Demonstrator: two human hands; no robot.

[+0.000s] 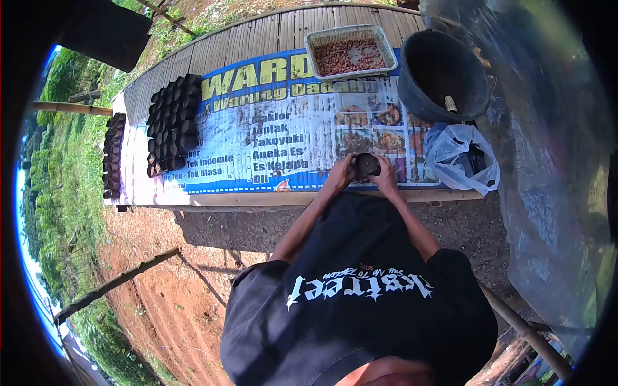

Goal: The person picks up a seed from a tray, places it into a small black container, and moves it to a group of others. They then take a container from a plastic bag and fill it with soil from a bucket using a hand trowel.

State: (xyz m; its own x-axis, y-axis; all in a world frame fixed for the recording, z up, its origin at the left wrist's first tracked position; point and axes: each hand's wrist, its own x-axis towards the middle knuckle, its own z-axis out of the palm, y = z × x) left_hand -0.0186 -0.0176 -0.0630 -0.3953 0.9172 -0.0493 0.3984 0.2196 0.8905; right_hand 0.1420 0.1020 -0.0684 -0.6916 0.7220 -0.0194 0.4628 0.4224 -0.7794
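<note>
1. Your left hand [340, 172] and your right hand [387, 175] meet at the near edge of the table [257, 199], close in front of your body.
2. Between them you hold a small black pot [367, 165]. The left hand is curled against its left side and the right hand against its right side, so both hands are closed around it.
3. The pot is upright, and it is over the printed banner [270, 128] that covers the table top. I cannot tell if its bottom touches the banner.
4. To the right of your hands, a crumpled plastic bag [460, 157] lies on the table, near the right hand but apart from it.
5. Behind the bag stands a dark bucket [444, 74], and a pale handle [450, 103] shows inside it.
6. Left of the bucket, at the far side of the table, there is a metal tray [351, 51] with reddish-brown grains in it.
7. On the left part of the table, well apart from your hands, many black pots stand in a tight block [172, 125], and a second narrow row [113, 156] stands at the left end.
</note>
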